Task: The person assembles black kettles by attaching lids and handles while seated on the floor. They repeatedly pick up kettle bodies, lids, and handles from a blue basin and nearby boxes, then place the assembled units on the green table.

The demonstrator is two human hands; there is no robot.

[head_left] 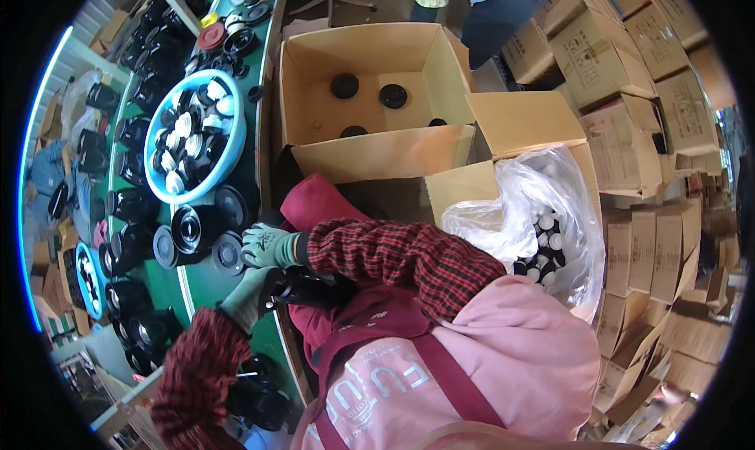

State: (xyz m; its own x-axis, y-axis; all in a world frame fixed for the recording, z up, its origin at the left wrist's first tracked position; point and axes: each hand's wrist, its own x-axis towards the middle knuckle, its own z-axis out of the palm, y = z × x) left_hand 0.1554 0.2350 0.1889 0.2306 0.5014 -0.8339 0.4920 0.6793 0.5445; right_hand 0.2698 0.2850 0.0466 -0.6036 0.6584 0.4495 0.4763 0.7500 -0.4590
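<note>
My left hand, in a pale green-grey glove, grips the near end of a shiny black jar. The jar lies tilted on its side against my lap, at the edge of the green bench. Just above it is my right hand, gloved the same way, its fingers curled in. What these fingers close on, if anything, is hidden. Beside them on the bench lies a round black lid. An upright black jar with its mouth showing and a larger black lid sit a little farther off.
A blue basin of black and white caps stands on the bench, beside rows of black jars. Ahead is a cardboard box with several black discs. At right, a plastic-lined box holds caps; stacked cartons stand beyond.
</note>
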